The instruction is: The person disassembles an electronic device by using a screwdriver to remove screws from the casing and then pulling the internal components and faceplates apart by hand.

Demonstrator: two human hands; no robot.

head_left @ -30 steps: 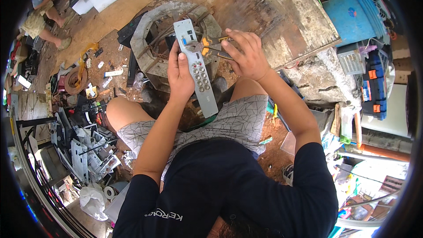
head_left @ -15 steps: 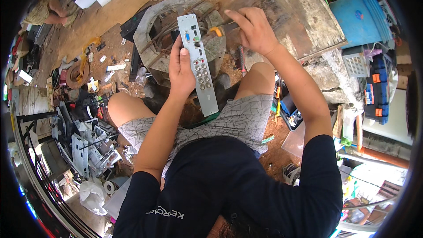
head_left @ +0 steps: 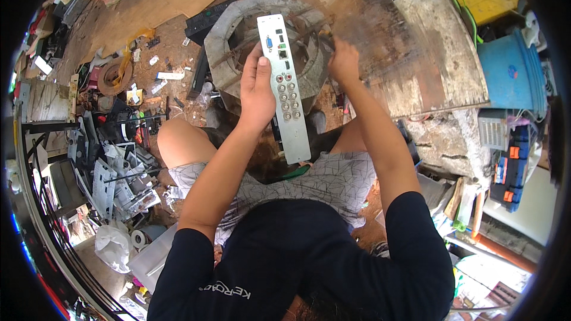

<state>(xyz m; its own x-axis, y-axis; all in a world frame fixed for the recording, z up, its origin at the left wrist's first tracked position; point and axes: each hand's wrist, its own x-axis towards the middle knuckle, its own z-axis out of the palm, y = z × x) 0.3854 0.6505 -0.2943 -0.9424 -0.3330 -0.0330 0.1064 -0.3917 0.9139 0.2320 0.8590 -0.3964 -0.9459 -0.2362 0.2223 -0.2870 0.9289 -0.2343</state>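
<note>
Head view, left hand: the left hand is closed around the left edge of a long, flat, grey metal back panel; the thumb is laid on the panel's face and the other fingers are wrapped behind it, out of sight.

Head view, panel: the long, flat, grey metal back panel is held upright and slightly tilted above the knees, in front of a weathered grey ring-shaped casing. Its surface is smooth and matt, and it is set with a blue connector, a small green block and two rows of round sockets.

Head view, right hand: the right hand is seen from the back, fingers curled inward at the rim of the ring-shaped casing and beside a worn, scratched wooden board. What is gripped cannot be told, since the fingertips are hidden and blurred.

Head view, lap: grey patterned shorts of thin cloth are worn under dark long sleeves.

Head view, surroundings: a round blue plastic barrel is stood at the right, well apart from the hands. A heap of bent grey metal scrap parts is spread on the reddish dirt floor at the left.
</note>
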